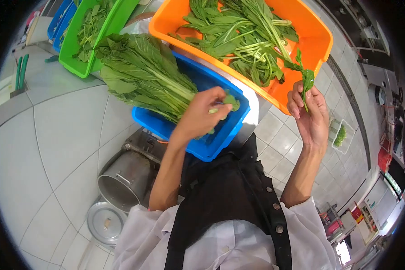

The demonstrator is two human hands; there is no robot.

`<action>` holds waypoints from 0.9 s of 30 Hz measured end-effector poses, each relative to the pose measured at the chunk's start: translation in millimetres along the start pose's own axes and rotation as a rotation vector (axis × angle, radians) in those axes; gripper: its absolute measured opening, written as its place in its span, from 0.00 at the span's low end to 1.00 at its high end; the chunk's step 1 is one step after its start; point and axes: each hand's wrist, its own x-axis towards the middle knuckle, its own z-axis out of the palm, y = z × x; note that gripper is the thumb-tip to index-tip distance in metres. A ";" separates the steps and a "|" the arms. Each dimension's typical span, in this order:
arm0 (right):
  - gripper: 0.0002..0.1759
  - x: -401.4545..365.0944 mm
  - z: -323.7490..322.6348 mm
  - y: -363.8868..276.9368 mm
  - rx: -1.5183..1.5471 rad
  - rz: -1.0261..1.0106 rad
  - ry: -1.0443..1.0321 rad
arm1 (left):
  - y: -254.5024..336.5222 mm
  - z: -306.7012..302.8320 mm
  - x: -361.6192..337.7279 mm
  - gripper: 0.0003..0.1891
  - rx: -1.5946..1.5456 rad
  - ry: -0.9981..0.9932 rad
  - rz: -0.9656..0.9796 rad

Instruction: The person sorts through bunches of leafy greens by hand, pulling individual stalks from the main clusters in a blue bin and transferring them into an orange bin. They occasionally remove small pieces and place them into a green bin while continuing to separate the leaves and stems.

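Note:
My left hand (pixel 207 112) is over the blue bin (pixel 207 150), its fingers curled around small light green leaf pieces (pixel 231 101). Beside it, a large bunch of broad-leaved greens (pixel 144 74) lies across the blue bin, its stalks pointing toward my hand. My right hand (pixel 309 108) is raised by the near right corner of the orange bin (pixel 317 36), pinching a thin leafy green sprig (pixel 308 81) upright between thumb and fingers. Inside the orange bin are loose leafy greens (pixel 238 38) with pale stems.
A green bin (pixel 78 67) with cut leaves stands at upper left, with another blue bin (pixel 58 24) behind it. Below left are a large metal pot (pixel 123 180) and a round lid (pixel 105 222). A white basket (pixel 342 133) of greens sits on the tiled floor.

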 end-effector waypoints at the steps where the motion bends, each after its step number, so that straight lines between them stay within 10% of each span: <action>1: 0.12 -1.0 0.1 1.5 0.010 -0.002 -0.001 | 6.5 -5.2 -8.5 0.10 -0.422 0.041 0.047; 5: 0.10 3.6 28.9 8.6 -0.177 -0.047 -0.045 | 8.8 -9.3 -16.9 0.17 -1.065 0.011 0.142; 12: 0.08 3.5 70.2 35.7 -0.466 0.236 -0.177 | 26.4 -2.5 -15.0 0.08 -0.924 0.426 0.088; 18: 0.11 62.0 27.7 11.7 -0.789 -0.107 -0.017 | 13.2 -46.4 -43.1 0.06 -0.755 0.731 0.272; 20: 0.14 87.1 3.8 22.4 -1.783 -0.613 0.086 | -6.5 -54.0 -64.8 0.07 -0.687 0.836 0.284; 23: 0.16 74.7 34.1 23.1 -1.896 -0.778 0.125 | -37.5 -51.3 -100.7 0.10 -0.318 0.905 -0.037; 27: 0.16 33.7 69.7 97.4 -1.407 0.002 -0.375 | -50.9 -16.4 -108.6 0.26 -0.166 0.712 -0.310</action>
